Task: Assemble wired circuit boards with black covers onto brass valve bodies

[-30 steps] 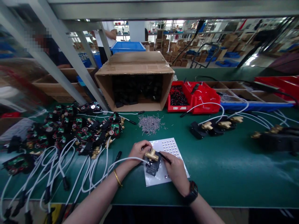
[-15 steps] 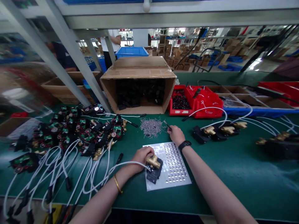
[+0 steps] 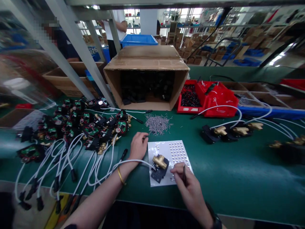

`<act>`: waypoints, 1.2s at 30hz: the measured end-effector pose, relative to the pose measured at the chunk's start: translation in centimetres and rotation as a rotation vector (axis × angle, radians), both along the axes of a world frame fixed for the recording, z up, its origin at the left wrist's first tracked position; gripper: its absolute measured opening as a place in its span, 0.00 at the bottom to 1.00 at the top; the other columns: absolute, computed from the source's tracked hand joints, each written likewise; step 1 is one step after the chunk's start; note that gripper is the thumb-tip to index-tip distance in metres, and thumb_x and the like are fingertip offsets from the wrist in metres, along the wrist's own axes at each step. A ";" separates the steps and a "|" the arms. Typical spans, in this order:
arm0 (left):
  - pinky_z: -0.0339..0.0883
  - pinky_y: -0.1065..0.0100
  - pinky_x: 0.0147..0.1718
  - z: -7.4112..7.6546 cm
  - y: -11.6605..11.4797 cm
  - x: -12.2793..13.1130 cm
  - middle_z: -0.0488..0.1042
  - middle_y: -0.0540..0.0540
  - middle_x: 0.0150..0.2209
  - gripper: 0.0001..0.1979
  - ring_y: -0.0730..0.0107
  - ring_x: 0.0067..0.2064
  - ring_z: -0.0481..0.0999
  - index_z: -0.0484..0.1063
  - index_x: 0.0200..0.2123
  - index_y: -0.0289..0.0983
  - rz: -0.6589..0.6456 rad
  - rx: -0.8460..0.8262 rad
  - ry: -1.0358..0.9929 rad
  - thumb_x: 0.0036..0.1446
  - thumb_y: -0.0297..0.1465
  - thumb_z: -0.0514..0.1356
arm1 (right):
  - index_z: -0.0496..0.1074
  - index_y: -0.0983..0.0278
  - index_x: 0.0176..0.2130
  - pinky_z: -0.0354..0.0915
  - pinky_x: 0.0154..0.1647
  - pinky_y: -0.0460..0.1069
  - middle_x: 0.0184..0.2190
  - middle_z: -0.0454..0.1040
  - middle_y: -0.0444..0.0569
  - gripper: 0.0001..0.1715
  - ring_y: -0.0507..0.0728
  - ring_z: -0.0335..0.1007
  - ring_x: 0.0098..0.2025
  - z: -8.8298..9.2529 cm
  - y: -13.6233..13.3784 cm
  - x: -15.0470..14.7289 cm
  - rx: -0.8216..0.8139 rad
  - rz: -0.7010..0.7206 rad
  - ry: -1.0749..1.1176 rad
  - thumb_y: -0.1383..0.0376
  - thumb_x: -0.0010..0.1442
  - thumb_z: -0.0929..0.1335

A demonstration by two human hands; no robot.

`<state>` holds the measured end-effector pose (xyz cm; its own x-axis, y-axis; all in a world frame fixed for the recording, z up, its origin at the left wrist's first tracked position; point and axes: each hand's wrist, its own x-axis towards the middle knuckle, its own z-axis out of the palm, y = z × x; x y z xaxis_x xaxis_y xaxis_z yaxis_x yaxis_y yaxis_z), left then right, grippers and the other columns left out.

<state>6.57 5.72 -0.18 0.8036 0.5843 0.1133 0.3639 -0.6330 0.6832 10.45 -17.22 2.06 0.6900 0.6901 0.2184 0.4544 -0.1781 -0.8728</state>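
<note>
On a white sheet (image 3: 164, 144) lies a black part with a brass fitting (image 3: 160, 161) and a white cable. Rows of small round metal pieces (image 3: 178, 152) cover the sheet's right side. My right hand (image 3: 188, 183) is closed around a thin dark tool (image 3: 184, 173) at the sheet's lower right. At the sheet's upper left, my left hand (image 3: 138, 146) has its fingers curled by a small dark item, too small to name. Just behind the sheet is a pile of small metal pins (image 3: 158, 124).
Many black units with green boards (image 3: 91, 128) and white cables crowd the left. A cardboard box (image 3: 145, 58) holds dark parts at the back. Red bins (image 3: 220, 98) stand to its right. More brass-fitted units (image 3: 220, 130) lie at the right.
My left hand has let go of the brass-fitted part and moved up and left. My right hand has come back from beside the pin pile to the sheet's lower right. The view has shifted slightly.
</note>
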 end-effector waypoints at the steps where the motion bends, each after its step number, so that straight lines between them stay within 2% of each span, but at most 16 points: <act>1: 0.60 0.62 0.44 -0.1 0.6 0.8 0.68 0.43 0.36 0.10 0.64 0.40 0.67 0.70 0.40 0.36 0.063 0.001 0.008 0.56 0.28 0.52 | 0.66 0.63 0.37 0.65 0.34 0.47 0.32 0.69 0.49 0.07 0.54 0.68 0.34 -0.5 -0.2 -0.8 0.035 0.025 -0.045 0.69 0.59 0.61; 5: 0.58 0.59 0.46 -0.7 2.0 3.8 0.66 0.45 0.31 0.02 0.60 0.41 0.66 0.68 0.27 0.35 0.102 -0.037 0.029 0.49 0.27 0.60 | 0.65 0.62 0.38 0.67 0.36 0.47 0.32 0.71 0.49 0.10 0.53 0.69 0.35 -2.3 0.0 -1.5 0.074 0.171 -0.226 0.74 0.57 0.61; 9: 0.57 0.60 0.47 -0.8 1.6 3.7 0.67 0.45 0.30 0.06 0.62 0.41 0.66 0.66 0.22 0.36 0.095 -0.142 -0.006 0.47 0.22 0.59 | 0.67 0.63 0.39 0.69 0.38 0.48 0.35 0.73 0.51 0.12 0.53 0.70 0.38 -3.3 0.3 -1.2 0.026 0.199 -0.336 0.75 0.58 0.60; 13: 0.62 0.66 0.40 -0.2 -0.2 0.2 0.69 0.48 0.28 0.03 0.69 0.34 0.68 0.68 0.29 0.35 0.134 -0.326 -0.072 0.50 0.24 0.56 | 0.68 0.63 0.37 0.69 0.37 0.48 0.35 0.73 0.52 0.13 0.53 0.71 0.37 -3.6 0.2 -1.4 -0.009 0.165 -0.367 0.76 0.57 0.60; 16: 0.64 0.71 0.30 0.2 -2.3 -3.3 0.71 0.48 0.26 0.09 0.73 0.27 0.69 0.69 0.38 0.33 0.166 -0.500 -0.118 0.53 0.28 0.54 | 0.69 0.63 0.36 0.70 0.36 0.47 0.34 0.74 0.51 0.12 0.53 0.72 0.36 -3.5 0.3 -1.5 -0.036 0.150 -0.361 0.75 0.57 0.61; 18: 0.65 0.72 0.26 0.3 -3.8 -5.3 0.72 0.48 0.25 0.11 0.74 0.25 0.70 0.70 0.37 0.32 0.182 -0.583 -0.142 0.53 0.31 0.54 | 0.69 0.63 0.35 0.70 0.36 0.47 0.34 0.74 0.51 0.11 0.53 0.72 0.36 -3.3 0.5 -1.6 -0.058 0.132 -0.368 0.74 0.57 0.61; 21: 0.67 0.70 0.28 0.2 -5.5 -7.0 0.74 0.46 0.25 0.09 0.71 0.27 0.73 0.71 0.33 0.32 0.195 -0.641 -0.175 0.52 0.32 0.55 | 0.68 0.63 0.33 0.69 0.37 0.48 0.33 0.73 0.52 0.10 0.54 0.72 0.35 -2.9 0.9 -1.7 -0.100 0.102 -0.387 0.74 0.57 0.60; 25: 0.68 0.68 0.33 -0.1 -6.5 -7.6 0.75 0.46 0.28 0.05 0.68 0.31 0.75 0.72 0.26 0.34 0.156 -0.613 -0.194 0.49 0.30 0.59 | 0.67 0.63 0.33 0.69 0.37 0.50 0.33 0.72 0.52 0.11 0.55 0.71 0.36 -2.6 1.1 -1.7 -0.140 0.100 -0.383 0.76 0.54 0.60; 27: 0.67 0.68 0.36 -0.1 -6.5 -7.7 0.75 0.47 0.28 0.03 0.68 0.33 0.74 0.73 0.25 0.36 0.082 -0.518 -0.185 0.48 0.28 0.61 | 0.67 0.63 0.34 0.69 0.38 0.50 0.32 0.72 0.51 0.13 0.55 0.71 0.36 -2.7 1.1 -1.7 -0.125 0.090 -0.364 0.76 0.54 0.59; 31: 0.66 0.69 0.36 -0.1 -5.8 -8.0 0.76 0.47 0.30 0.05 0.68 0.34 0.74 0.75 0.29 0.39 -0.145 -0.231 -0.156 0.52 0.27 0.58 | 0.69 0.63 0.37 0.70 0.39 0.49 0.34 0.73 0.52 0.15 0.55 0.71 0.38 -3.0 1.0 -1.6 -0.081 0.039 -0.333 0.76 0.53 0.60; 34: 0.66 0.68 0.37 -0.2 -5.4 -8.2 0.77 0.46 0.32 0.06 0.68 0.36 0.74 0.75 0.31 0.39 -0.251 -0.126 -0.158 0.55 0.28 0.57 | 0.71 0.63 0.37 0.70 0.39 0.49 0.35 0.74 0.52 0.16 0.55 0.72 0.38 -2.9 1.0 -1.7 -0.062 -0.001 -0.299 0.76 0.54 0.60; 36: 0.66 0.68 0.37 -0.2 -5.3 -8.3 0.77 0.46 0.32 0.06 0.68 0.36 0.74 0.75 0.31 0.38 -0.267 -0.103 -0.161 0.55 0.28 0.56 | 0.72 0.62 0.38 0.70 0.40 0.49 0.35 0.74 0.52 0.16 0.55 0.72 0.38 -2.8 1.0 -1.8 -0.048 -0.015 -0.279 0.76 0.54 0.60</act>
